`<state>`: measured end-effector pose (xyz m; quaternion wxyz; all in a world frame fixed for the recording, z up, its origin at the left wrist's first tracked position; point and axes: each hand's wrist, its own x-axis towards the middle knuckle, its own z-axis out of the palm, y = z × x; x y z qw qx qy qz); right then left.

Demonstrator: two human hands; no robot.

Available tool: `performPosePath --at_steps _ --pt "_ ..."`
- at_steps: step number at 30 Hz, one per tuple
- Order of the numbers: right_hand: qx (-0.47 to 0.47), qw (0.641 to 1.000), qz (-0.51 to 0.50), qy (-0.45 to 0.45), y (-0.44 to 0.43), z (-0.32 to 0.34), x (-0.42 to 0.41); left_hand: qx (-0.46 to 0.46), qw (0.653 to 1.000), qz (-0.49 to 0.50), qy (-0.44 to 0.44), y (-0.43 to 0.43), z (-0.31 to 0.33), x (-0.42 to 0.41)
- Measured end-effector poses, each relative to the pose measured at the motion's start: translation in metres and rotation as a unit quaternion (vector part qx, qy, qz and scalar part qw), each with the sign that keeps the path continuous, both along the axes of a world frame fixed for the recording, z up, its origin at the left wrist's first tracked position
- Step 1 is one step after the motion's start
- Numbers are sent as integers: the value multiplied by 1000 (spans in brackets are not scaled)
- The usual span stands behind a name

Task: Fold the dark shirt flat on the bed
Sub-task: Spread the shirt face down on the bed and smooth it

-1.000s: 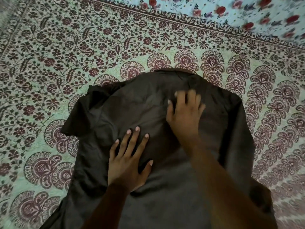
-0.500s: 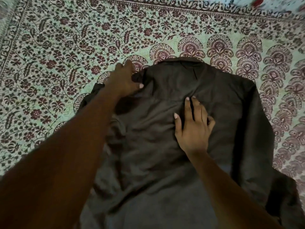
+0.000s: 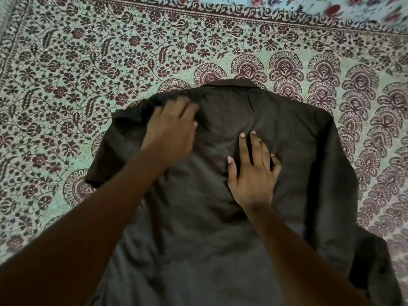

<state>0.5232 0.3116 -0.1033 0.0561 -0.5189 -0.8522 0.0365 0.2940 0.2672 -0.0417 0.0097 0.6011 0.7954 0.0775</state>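
Note:
The dark shirt (image 3: 220,239) lies back-up on the bed, its collar (image 3: 229,83) at the far end and its short sleeves spread to both sides. My left hand (image 3: 170,129) is at the shirt's left shoulder, blurred, with its fingers curled into bunched cloth there. My right hand (image 3: 254,173) presses flat on the middle of the shirt's back, fingers spread. The shirt's lower hem runs out of view at the bottom.
The bedspread (image 3: 110,62) is pale green with a dark red floral and paisley print and surrounds the shirt. A light blue sheet with red flowers (image 3: 353,9) lies along the far right edge.
My left hand left the shirt's lower back, reached to the left shoulder, and now pulls that shoulder cloth inward. My right hand slid slightly nearer and stays pressed on the back.

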Motion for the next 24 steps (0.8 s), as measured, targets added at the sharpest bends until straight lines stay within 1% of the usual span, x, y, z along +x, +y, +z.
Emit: performPosePath --at_steps 1,2,3,4,6,7,8,9,10,11,12,14,16,18,19,21,24 --pt "-3 1000 10 -9 0 0 0 -41 999 -22 -20 -11 -9 10" --pt "-3 1000 14 -17 0 1 2 -82 996 -13 -40 -21 -17 16" --pt "0 1000 1 -21 2 0 5 -101 993 17 -59 -30 -24 19" --pt "2 999 -33 -21 7 0 10 -105 991 51 -70 -33 -29 18" --pt "-6 991 -135 -3 22 0 16 -121 984 108 -76 -24 -28 21" --pt "-15 985 -174 12 32 1 17 -114 983 127 -74 -13 -23 25" --pt "-26 980 -196 32 42 4 15 -85 984 137 -72 -1 -17 28" --pt "-36 979 -195 56 52 6 11 -42 987 141 -70 13 -10 30" --pt "-38 982 -169 76 62 9 6 -5 988 139 -68 28 -6 28" --pt "-34 988 -126 86 71 11 0 16 989 131 -74 43 -4 24" --pt "-32 992 -82 88 78 11 -6 13 988 122 -94 60 -1 18" --pt "-47 996 -33 73 86 4 -10 -48 980 119 -151 95 5 4" --pt "-37 998 -30 43 86 -6 -9 -142 966 107 -186 125 8 -6" --pt "-8 999 -33 24 83 -11 -8 -209 961 52 -171 142 7 -9" --pt "-3 999 -35 20 82 -12 -8 -214 964 27 -157 146 6 -9" --pt "0 999 -37 19 83 -12 -9 -169 980 1 -105 149 7 -5" --pt "2 999 -46 17 83 -12 -10 -76 997 -4 17 135 5 11"
